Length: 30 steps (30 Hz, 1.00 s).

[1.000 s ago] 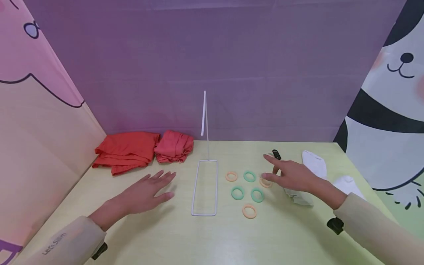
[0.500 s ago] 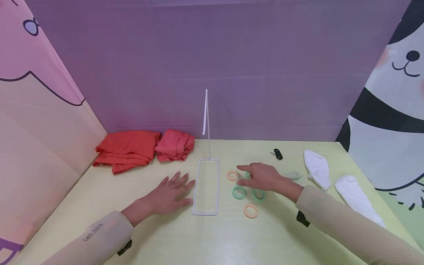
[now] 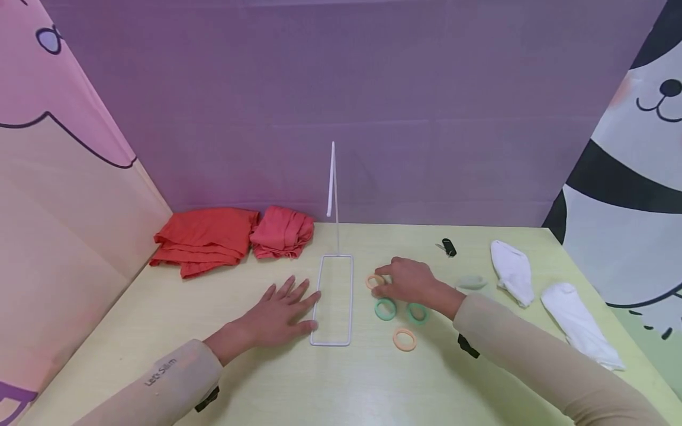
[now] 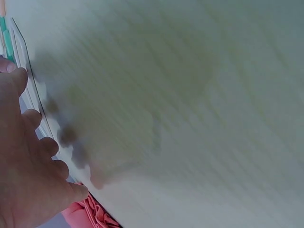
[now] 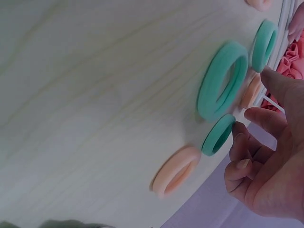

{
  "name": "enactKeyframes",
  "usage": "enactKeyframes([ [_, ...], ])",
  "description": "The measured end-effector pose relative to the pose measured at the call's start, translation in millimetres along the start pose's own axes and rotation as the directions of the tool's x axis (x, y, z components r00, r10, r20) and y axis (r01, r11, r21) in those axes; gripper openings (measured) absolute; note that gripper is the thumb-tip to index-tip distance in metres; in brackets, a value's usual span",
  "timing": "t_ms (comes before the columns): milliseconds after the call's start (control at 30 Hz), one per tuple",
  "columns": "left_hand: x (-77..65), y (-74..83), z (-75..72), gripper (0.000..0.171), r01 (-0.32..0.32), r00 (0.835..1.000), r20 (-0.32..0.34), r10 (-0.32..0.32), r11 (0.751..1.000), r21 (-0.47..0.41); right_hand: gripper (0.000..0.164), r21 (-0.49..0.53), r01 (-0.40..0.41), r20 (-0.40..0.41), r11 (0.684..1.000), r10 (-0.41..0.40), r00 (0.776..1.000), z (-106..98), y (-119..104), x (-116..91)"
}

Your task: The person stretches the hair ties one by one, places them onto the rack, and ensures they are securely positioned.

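My left hand (image 3: 278, 315), fingers spread, holds nothing by the left bar of the white stand (image 3: 350, 302). My right hand (image 3: 407, 282) has thumb and index parted astride the far-left peach ring (image 5: 251, 92); contact unclear. Best: pinch evenly, thumb clear of the nearer green ring (image 5: 259, 47).

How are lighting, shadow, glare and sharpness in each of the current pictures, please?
Head view: mostly even light, soft shadows under both sleeves, pale glare on the table at bottom centre; left wrist view: dim and hazy, with a broad shadow beside the left grip; right wrist view: dim too, but the largest-looking green ring has fairly clear edges.
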State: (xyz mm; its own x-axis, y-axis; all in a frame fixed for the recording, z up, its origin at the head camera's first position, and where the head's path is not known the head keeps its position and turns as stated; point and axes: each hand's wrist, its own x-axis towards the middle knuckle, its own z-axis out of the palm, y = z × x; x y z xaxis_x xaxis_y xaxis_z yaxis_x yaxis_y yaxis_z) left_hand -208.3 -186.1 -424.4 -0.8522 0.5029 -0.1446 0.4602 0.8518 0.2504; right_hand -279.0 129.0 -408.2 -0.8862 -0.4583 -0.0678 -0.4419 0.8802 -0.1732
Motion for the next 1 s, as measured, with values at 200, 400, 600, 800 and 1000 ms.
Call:
enactKeyframes([
  [200, -0.1, 1.5, 0.7, 0.071, -0.003, 1.000, 0.020, 0.003, 1.000, -0.010, 0.047, -0.003, -0.027, 0.012, 1.000, 0.027, 1.000, 1, -3, 4],
  [400, -0.3, 0.1, 2.3, 0.073, -0.015, 0.999, 0.033, 0.015, 1.000, -0.007, 0.039, -0.005, 0.005, 0.002, 1.000, -0.005, 1.000, 2, -5, 5],
  [600, 0.7, -2.0, 3.0, 0.074, -0.025, 0.999, 0.046, 0.025, 1.000, -0.001, 0.033, -0.032, 0.026, -0.040, 0.999, -0.028, 0.999, 5, -7, 8],
  [800, 1.5, -3.6, 3.3, 0.075, -0.037, 0.998, 0.049, 0.037, 0.999, -0.002, 0.029, -0.038, 0.042, -0.095, 0.998, -0.045, 0.994, 7, -8, 7],
  [1000, 2.7, -5.8, 6.0, 0.076, -0.039, 0.998, 0.043, 0.038, 0.999, 0.015, 0.024, -0.036, 0.103, -0.265, 0.994, -0.109, 0.958, 1, -8, -4],
])
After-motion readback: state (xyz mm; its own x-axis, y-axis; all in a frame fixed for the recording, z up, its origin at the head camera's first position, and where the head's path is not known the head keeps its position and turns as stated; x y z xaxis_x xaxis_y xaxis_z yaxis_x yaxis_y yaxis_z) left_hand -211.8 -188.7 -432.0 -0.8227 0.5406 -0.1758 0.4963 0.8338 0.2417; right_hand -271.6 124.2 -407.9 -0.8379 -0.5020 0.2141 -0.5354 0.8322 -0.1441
